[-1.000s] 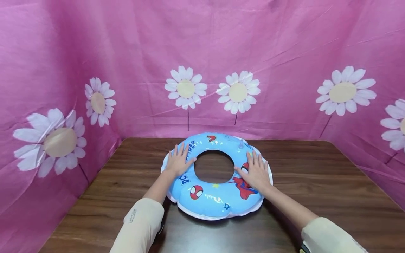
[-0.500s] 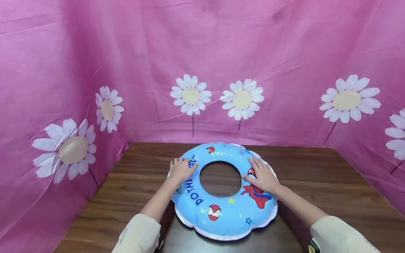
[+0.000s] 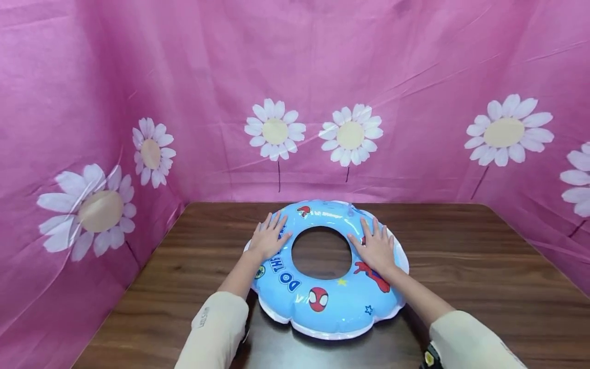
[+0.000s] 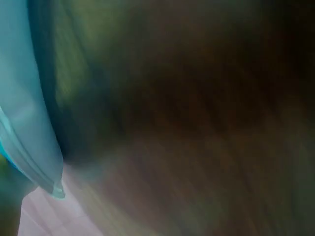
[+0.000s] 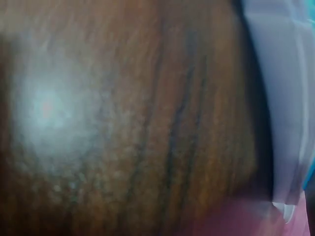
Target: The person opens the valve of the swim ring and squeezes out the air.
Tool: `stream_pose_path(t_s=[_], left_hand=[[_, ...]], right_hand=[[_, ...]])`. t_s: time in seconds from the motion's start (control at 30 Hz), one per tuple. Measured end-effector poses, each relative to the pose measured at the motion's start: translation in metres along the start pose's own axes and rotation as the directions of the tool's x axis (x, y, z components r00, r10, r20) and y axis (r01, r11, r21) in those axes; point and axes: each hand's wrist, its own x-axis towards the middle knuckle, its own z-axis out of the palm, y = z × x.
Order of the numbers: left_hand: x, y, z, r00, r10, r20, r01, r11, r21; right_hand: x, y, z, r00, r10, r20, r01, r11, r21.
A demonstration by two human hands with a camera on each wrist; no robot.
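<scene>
A blue inflatable swim ring with a white scalloped edge lies on the wooden table, printed with red cartoon figures, stars and lettering. My left hand rests on the ring's left side, fingers spread and pointing away from me. On the opposite side my right hand lies spread over the print, its thumb toward the hole. A small clear valve stands at the ring's far right. In both wrist views only the ring's pale edge and blurred tabletop show.
The brown wooden table stretches out on both sides of the ring. Behind and beside it hangs a pink curtain with large white daisies. A bright reflection lies on the table near its front.
The ring has turned counterclockwise under my hands, its lettering and red face print shifting toward the right at the near side. Both hands stay on it, and the head view has shifted slightly.
</scene>
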Motion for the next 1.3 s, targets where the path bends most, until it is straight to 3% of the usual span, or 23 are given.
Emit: stream_pose_path(t_s=[0.1,0.2,0.3,0.43,0.6,0.8,1.3], left_hand=[[-0.004,0.006,-0.007,0.998,-0.041,0.039,0.042,0.999,-0.027],[-0.002,0.013,-0.018,0.999,-0.047,-0.007,0.047,0.999,-0.006],[0.005,0.016,-0.021,0.996,-0.006,-0.094,0.012,0.998,0.055],[0.012,0.01,-0.012,0.989,0.092,-0.12,-0.073,0.986,0.151],[0.013,0.004,0.001,0.979,0.154,-0.133,-0.13,0.976,0.173],[0.011,0.003,0.011,0.99,0.098,-0.104,-0.092,0.994,0.063],[0.012,0.004,0.015,0.994,0.082,-0.076,-0.075,0.993,0.09]], right_hand=[[0.0,0.006,0.009,0.998,-0.057,-0.035,0.057,0.998,-0.02],[0.001,0.011,0.013,0.991,-0.121,-0.051,0.119,0.992,-0.042],[0.003,0.015,0.015,0.984,-0.174,-0.043,0.172,0.983,-0.063],[0.006,0.014,0.017,0.976,-0.214,-0.033,0.211,0.975,-0.074],[0.008,0.013,0.02,0.975,-0.213,-0.059,0.208,0.975,-0.077],[0.01,0.011,0.02,0.971,-0.223,-0.086,0.215,0.972,-0.092],[0.014,0.008,0.018,0.985,-0.172,0.011,0.172,0.976,-0.133]])
